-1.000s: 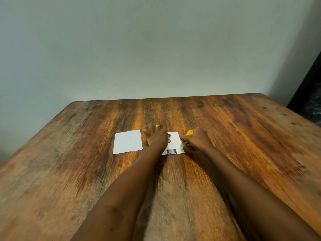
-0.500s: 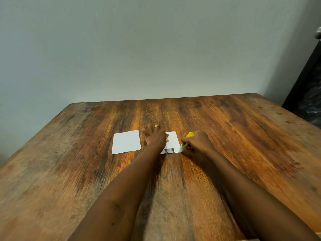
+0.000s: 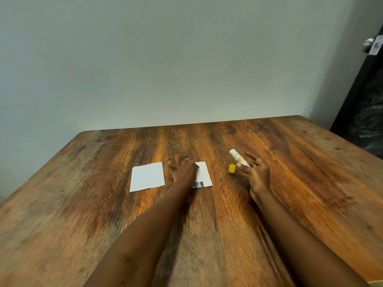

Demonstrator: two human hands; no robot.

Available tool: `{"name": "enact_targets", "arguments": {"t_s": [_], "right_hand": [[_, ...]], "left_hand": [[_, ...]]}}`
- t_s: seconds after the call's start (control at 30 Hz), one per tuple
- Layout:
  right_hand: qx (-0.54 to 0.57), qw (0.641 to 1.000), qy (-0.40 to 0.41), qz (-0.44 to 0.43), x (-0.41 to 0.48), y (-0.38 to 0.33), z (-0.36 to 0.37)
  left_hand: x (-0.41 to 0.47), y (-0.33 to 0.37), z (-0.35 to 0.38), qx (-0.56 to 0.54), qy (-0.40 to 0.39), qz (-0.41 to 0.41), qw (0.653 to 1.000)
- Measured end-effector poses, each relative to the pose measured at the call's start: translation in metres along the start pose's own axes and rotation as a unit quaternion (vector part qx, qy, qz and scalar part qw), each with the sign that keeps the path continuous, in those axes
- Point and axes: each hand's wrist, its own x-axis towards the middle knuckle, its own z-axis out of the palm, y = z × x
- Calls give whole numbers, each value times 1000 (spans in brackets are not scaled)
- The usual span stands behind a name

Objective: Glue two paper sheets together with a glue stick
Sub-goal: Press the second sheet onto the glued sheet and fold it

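Left hand (image 3: pixel 184 170) presses flat on the printed sheet (image 3: pixel 204 172); my right hand (image 3: pixel 258 175) lies open beside the uncapped glue stick (image 3: pixel 237 157). Blank sheet (image 3: pixel 147 176), mid-table, looks light and floppy, so I'd pinch a corner.

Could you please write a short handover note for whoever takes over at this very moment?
Left hand: open, pressing flat on the printed sheet.
Right hand: open beside the uncapped glue stick, which lies on the table; yellow cap next to it.
Blank sheet lies apart, to the left.
Done: stick uncapped; whether glue is on the paper does not show.
Left: join the sheets, press, recap.
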Motion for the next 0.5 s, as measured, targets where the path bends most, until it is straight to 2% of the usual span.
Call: {"name": "enact_targets", "arguments": {"t_s": [0.07,0.17,0.33,0.5], "right_hand": [[-8,1000,15,-18,4,6,-5],[-87,995,45,-29,7,13,-12],[-219,974,30,-38,3,16,-18],[-270,962,23,-39,-1,12,-22]], "left_hand": [[0,1,1,-31,-9,7,999],[-3,4,3,-48,3,13,999],[-13,14,5,-89,25,4,996],[-20,15,7,-142,24,-20,989]]}}
